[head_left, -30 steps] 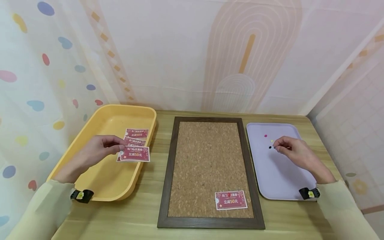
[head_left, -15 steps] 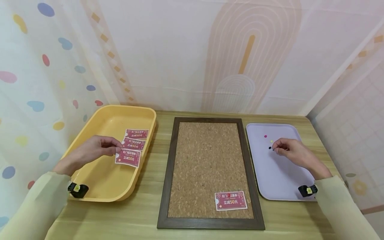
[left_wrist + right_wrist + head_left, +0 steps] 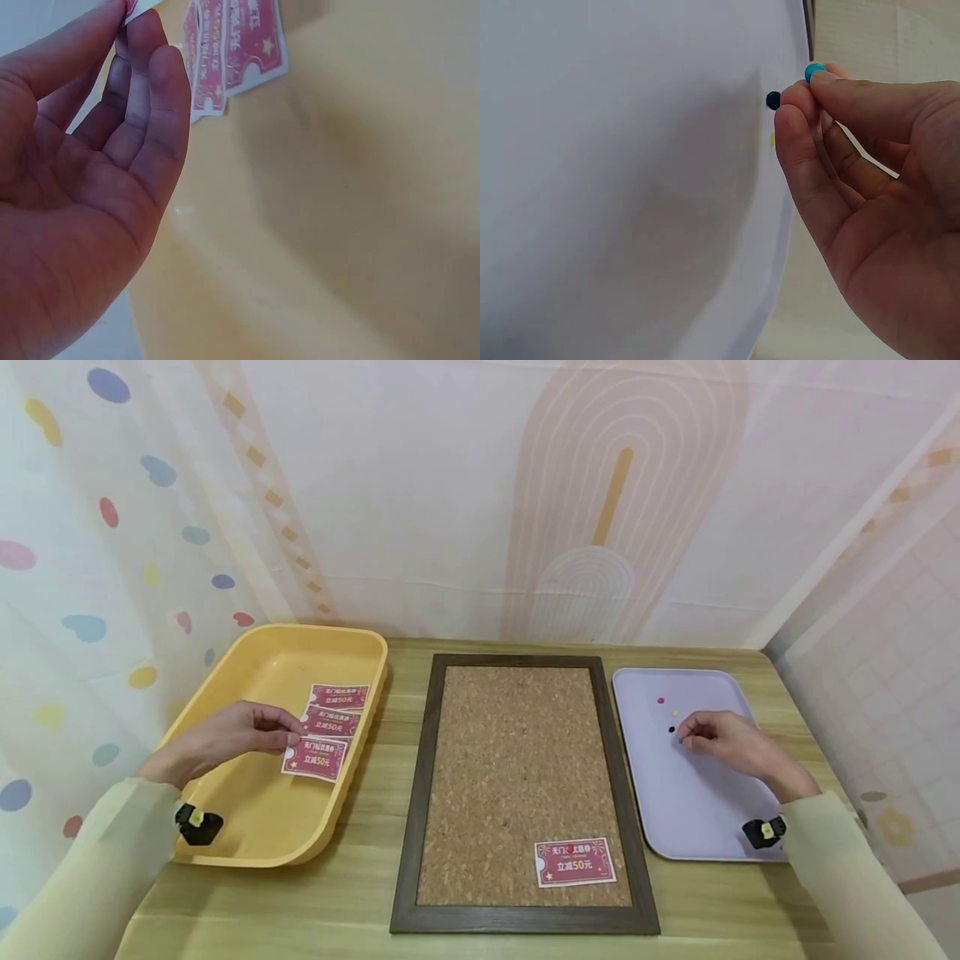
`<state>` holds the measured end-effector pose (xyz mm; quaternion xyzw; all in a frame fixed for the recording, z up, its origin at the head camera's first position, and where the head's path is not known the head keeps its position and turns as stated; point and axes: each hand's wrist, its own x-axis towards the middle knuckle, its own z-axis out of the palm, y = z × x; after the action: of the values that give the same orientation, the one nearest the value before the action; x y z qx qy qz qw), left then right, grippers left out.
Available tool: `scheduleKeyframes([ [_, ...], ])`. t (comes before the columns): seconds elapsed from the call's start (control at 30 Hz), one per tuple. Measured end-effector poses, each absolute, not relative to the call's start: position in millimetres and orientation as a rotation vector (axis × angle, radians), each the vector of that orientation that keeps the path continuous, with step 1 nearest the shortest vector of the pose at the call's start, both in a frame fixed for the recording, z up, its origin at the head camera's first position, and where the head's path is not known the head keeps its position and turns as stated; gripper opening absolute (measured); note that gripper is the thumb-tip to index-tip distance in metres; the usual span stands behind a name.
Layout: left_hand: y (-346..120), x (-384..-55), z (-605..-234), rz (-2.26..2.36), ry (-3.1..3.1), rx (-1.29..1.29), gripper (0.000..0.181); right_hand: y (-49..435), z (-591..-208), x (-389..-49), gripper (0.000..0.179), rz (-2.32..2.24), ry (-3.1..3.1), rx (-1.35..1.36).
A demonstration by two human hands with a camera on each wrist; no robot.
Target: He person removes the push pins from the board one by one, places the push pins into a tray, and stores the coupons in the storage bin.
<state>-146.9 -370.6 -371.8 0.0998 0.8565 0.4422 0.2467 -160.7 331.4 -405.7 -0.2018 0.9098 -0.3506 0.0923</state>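
Observation:
My left hand (image 3: 236,735) is over the yellow bin (image 3: 262,827), thumb and forefinger pinching the edge of a red-and-white paper coupon (image 3: 142,6). Several similar coupons (image 3: 255,45) lie overlapped below, along the bin's right side. Over the lilac tray (image 3: 667,827), my right hand (image 3: 738,747) pinches a small blue pushpin (image 3: 814,72) between thumb and fingertips. A black pushpin (image 3: 773,100) and a yellow one (image 3: 676,712) lie in the tray close to those fingertips, and a pink one (image 3: 661,700) sits farther back.
Between bin and tray lies a cork board (image 3: 517,777) in a dark wood frame (image 3: 525,919). One coupon (image 3: 574,864) is fixed near its lower right corner by a red pushpin (image 3: 570,849). A patterned curtain (image 3: 420,510) hangs behind the wooden table (image 3: 360,893).
The coupon in my left hand has moved left and lower, now turned at a slant over the bin. My right hand has drawn slightly toward me, away from the black pushpin.

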Motion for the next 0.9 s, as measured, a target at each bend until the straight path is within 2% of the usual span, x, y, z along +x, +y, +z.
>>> scheduleKeyframes([
  [0.9,-383.3,-150.6,-397.9,1.22,2.249,0.141,0.031,335.8,-418.2,-164.5,0.01,-1.019,2.675,-0.642],
])
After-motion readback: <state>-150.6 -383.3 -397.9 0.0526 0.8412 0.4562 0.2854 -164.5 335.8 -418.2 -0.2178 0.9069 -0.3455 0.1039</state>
